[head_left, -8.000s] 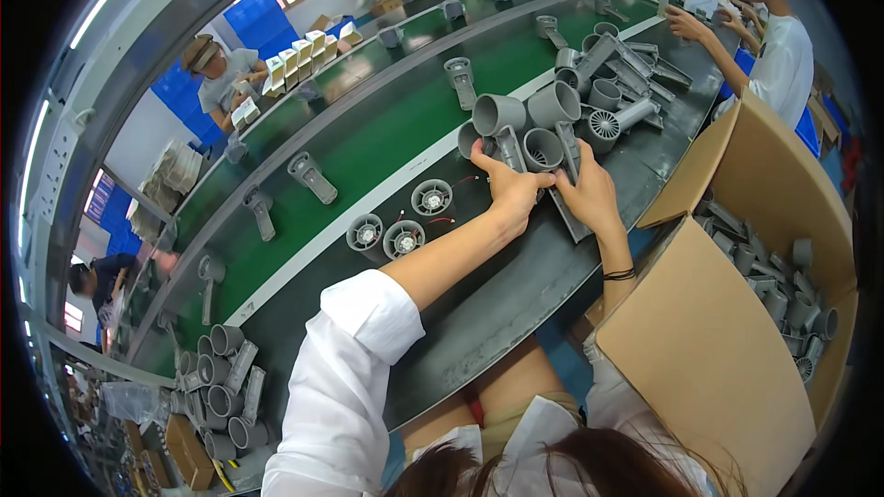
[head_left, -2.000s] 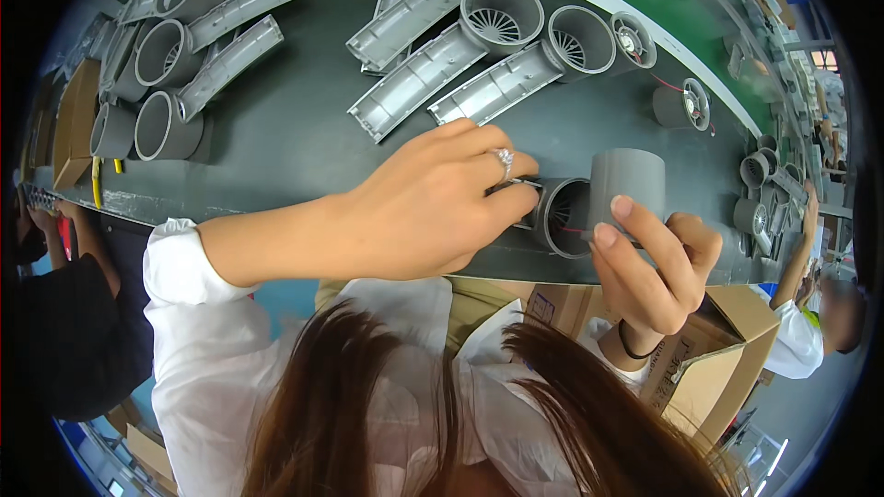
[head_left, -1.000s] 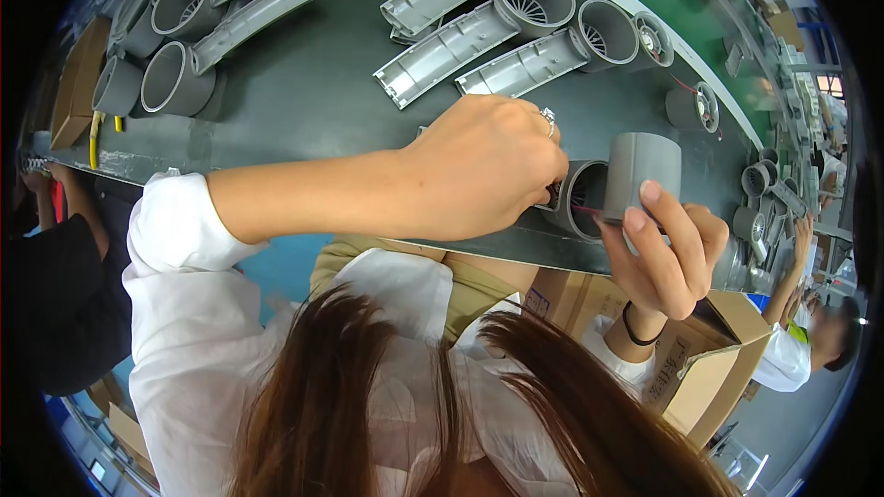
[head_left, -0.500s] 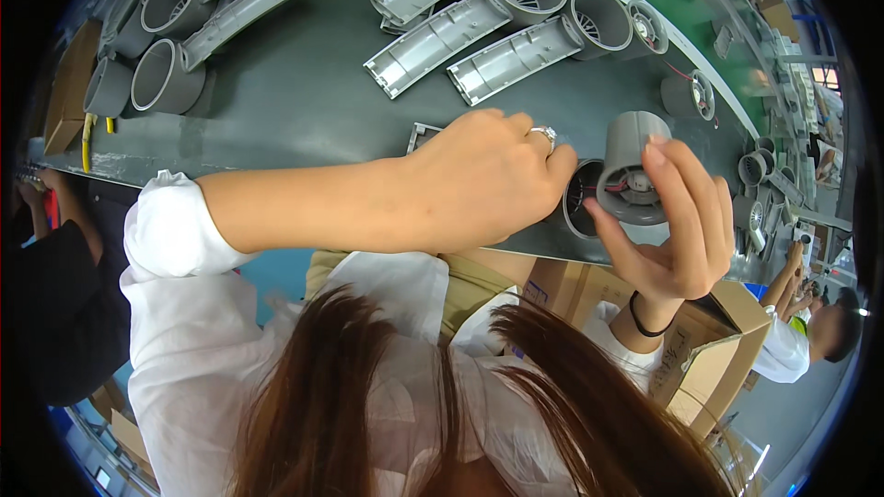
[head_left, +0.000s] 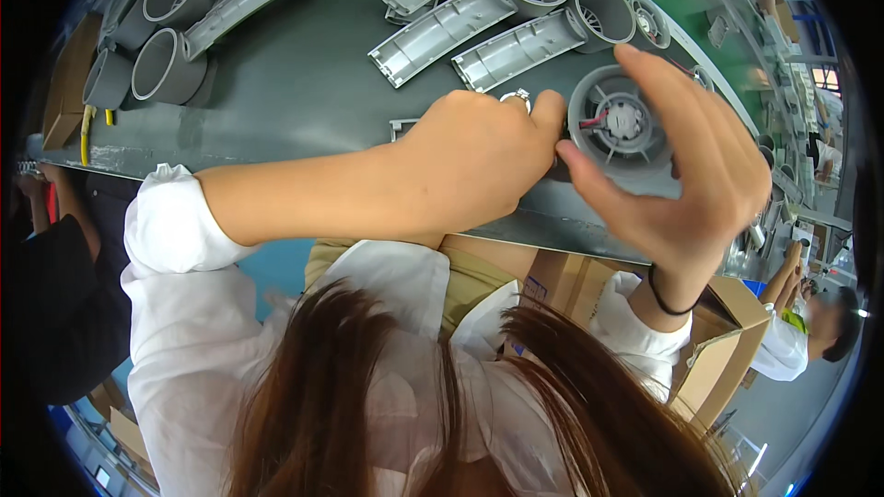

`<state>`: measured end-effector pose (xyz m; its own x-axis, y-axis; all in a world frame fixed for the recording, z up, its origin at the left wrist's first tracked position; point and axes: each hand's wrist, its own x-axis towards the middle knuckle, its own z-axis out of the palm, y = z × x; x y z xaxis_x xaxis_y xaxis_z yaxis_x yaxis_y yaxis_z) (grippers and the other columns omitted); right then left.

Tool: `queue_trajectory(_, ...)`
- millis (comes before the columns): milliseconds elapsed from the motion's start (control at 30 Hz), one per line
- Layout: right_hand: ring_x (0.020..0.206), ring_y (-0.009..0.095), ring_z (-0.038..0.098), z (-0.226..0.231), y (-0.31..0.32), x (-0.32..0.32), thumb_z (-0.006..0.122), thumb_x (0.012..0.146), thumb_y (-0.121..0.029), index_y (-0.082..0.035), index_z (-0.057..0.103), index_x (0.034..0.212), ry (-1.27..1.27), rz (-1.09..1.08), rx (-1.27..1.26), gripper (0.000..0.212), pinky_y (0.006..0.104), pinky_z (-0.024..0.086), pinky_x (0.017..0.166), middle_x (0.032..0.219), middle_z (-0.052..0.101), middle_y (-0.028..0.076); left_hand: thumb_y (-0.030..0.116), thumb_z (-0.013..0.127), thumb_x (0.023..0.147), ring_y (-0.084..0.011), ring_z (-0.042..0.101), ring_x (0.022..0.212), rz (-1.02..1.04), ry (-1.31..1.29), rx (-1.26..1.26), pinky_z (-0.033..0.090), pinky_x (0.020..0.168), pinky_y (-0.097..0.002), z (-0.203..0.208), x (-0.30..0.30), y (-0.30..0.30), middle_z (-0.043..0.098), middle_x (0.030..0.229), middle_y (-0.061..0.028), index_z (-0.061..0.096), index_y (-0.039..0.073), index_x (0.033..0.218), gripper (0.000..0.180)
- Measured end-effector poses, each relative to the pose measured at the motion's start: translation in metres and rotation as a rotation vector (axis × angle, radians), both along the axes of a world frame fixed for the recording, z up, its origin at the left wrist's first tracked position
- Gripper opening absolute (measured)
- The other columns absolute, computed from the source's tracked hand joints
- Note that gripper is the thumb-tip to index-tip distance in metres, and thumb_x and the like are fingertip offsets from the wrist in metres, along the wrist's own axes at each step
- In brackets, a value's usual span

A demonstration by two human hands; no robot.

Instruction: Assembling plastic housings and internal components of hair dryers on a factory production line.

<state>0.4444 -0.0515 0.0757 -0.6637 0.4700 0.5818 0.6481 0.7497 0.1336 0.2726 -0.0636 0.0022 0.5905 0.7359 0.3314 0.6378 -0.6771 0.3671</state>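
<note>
My left hand, with a ring on one finger, is closed palm down over a grey plastic housing. Only the housing's squared end pokes out beside the hand; the rest is hidden under it. My right hand curves its thumb and fingers round a grey round fan unit. Its spoked face with the central motor shows, and red wire runs from the hub toward my left fingertips. The two hands are close together above the near edge of the table. What lies beneath the fan unit is hidden.
Grey housings with round ends and long curved handles lie at the far middle, and others at the far left. A cardboard box stands at the left edge. An open carton is at lower right. Other people work at both sides.
The fan unit has moved up and tilted, so its spoked face shows more fully. My right fingers have spread wider round it. My left hand has shifted slightly left and away from me.
</note>
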Motion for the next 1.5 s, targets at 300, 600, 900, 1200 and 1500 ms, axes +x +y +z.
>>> queue_trajectory(300,0.087,0.011,0.061,-0.018,0.012,-0.002,0.082,0.060,-0.004,0.005,0.063,0.109,0.423,-0.121,-0.579,0.053,0.0227,0.050,0.076,0.098,0.066,0.008,-0.004,0.053,0.071,-0.0394,0.063,0.069,-0.016,-0.099,-0.344,0.051,0.060,-0.0430,0.006,-0.008,0.010,0.060,0.067,-0.0234,0.050,-0.011,0.085,0.016)
queue_trajectory(600,0.095,0.014,0.060,-0.014,0.001,0.001,0.085,0.057,-0.002,0.006,0.058,0.114,0.398,-0.079,-0.619,0.063,0.0254,0.049,0.082,0.109,0.062,0.010,-0.002,0.059,0.067,-0.0360,0.064,0.064,-0.066,-0.063,-0.225,0.051,0.055,-0.0403,0.002,-0.014,0.005,0.060,0.066,-0.0225,0.048,-0.009,0.085,0.022)
queue_trajectory(900,0.077,0.014,0.062,-0.026,-0.011,0.005,0.087,0.053,-0.013,0.004,0.059,0.103,0.248,-0.039,-0.456,0.059,0.0248,0.051,0.072,0.089,0.064,0.008,0.002,0.063,0.064,-0.0290,0.064,0.057,-0.033,0.037,0.119,0.051,0.048,-0.0347,-0.011,-0.012,0.000,0.059,0.065,-0.0174,0.046,-0.005,0.083,0.026)
queue_trajectory(1200,0.077,0.013,0.062,-0.047,-0.025,-0.003,0.087,0.057,-0.016,0.006,0.057,0.105,0.406,-0.075,-0.363,0.061,0.0248,0.051,0.074,0.087,0.065,0.008,0.004,0.061,0.069,-0.0295,0.064,0.059,-0.054,-0.056,0.099,0.051,0.050,-0.0348,-0.016,-0.014,-0.001,0.060,0.065,-0.0168,0.046,-0.005,0.084,0.022)
queue_trajectory(1500,0.085,0.019,0.064,-0.051,-0.038,-0.008,0.083,0.063,-0.015,0.009,0.053,0.109,0.470,-0.140,-0.387,0.060,0.0283,0.051,0.077,0.093,0.064,0.015,0.003,0.063,0.065,-0.0278,0.064,0.058,-0.090,-0.066,0.098,0.051,0.049,-0.0342,-0.013,-0.015,-0.003,0.060,0.065,-0.0159,0.046,-0.004,0.082,0.026)
